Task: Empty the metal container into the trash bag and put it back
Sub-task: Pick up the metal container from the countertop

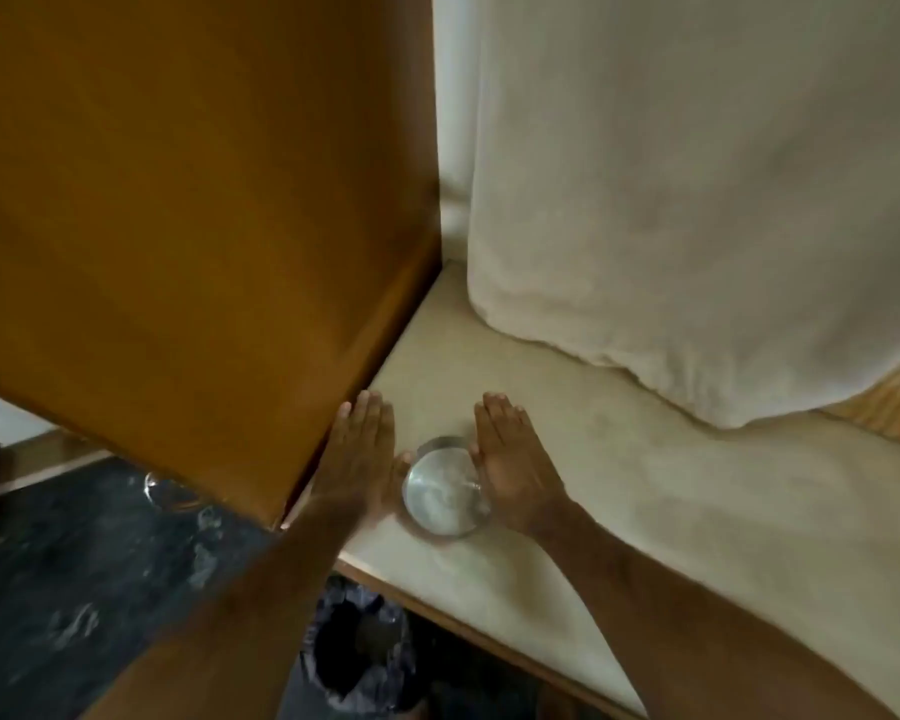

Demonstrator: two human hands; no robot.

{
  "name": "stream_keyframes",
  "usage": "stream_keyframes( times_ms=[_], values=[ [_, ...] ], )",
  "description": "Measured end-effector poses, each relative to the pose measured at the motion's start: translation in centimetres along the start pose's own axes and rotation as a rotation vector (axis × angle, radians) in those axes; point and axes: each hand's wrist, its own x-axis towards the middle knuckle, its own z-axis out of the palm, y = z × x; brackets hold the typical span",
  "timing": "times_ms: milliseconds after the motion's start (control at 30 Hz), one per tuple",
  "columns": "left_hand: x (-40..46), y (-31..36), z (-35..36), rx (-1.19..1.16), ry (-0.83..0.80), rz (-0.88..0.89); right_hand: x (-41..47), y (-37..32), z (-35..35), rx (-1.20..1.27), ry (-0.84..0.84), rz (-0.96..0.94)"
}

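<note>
A small round metal container [444,493] stands on the cream tabletop [619,501] near its front left corner. My left hand [359,449] lies flat on its left side, fingers straight and pointing away from me. My right hand [505,459] is flat on its right side, the palm edge against the rim. Both hands flank the container; neither is wrapped around it. Its inside looks shiny with a pale whitish film. A black trash bag [357,649] with a dark open mouth sits on the floor below the table's front edge.
An orange-brown wooden cabinet [178,226] stands close on the left, touching the table's side. A cream curtain [697,200] hangs down onto the tabletop at the back right. Dark speckled floor [74,589] lies lower left, with a clear glass object [165,493] by the cabinet's base.
</note>
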Motion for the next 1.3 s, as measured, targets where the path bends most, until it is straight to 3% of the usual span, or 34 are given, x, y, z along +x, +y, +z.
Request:
stream_keyframes(
  times_ms=[67,167,367,633,833,1033,1133,1300],
  values=[
    [-0.6,-0.3,2.0,-0.079,-0.122,0.109,-0.8,0.8,1.6,-0.025,-0.028,-0.008],
    [-2.0,-0.2,3.8,-0.179,-0.167,0.225,-2.7,1.7,2.6,0.077,-0.258,0.057],
    [-2.4,0.4,4.3,-0.329,-0.149,0.193,-2.7,2.9,3.9,0.236,-0.412,0.077],
    [-2.5,0.7,4.2,-0.517,-0.138,0.088,-1.8,3.2,3.4,0.366,-0.362,0.129],
    [-4.9,0.3,1.1,-0.522,-0.028,0.067,-0.4,1.4,0.2,0.410,-0.352,0.019],
    [-12.1,-0.9,-1.2,-0.391,0.182,-0.041,-2.3,-4.3,0.7,0.545,-0.412,-0.107],
    [-17.1,-2.0,0.3,-0.434,0.213,-0.136,-4.2,-7.7,2.1,0.575,-0.476,-0.203],
    [-24.2,-4.5,4.6,-0.428,0.243,-0.127,-8.5,-11.8,5.8,0.563,-0.461,-0.276]
  ],
)
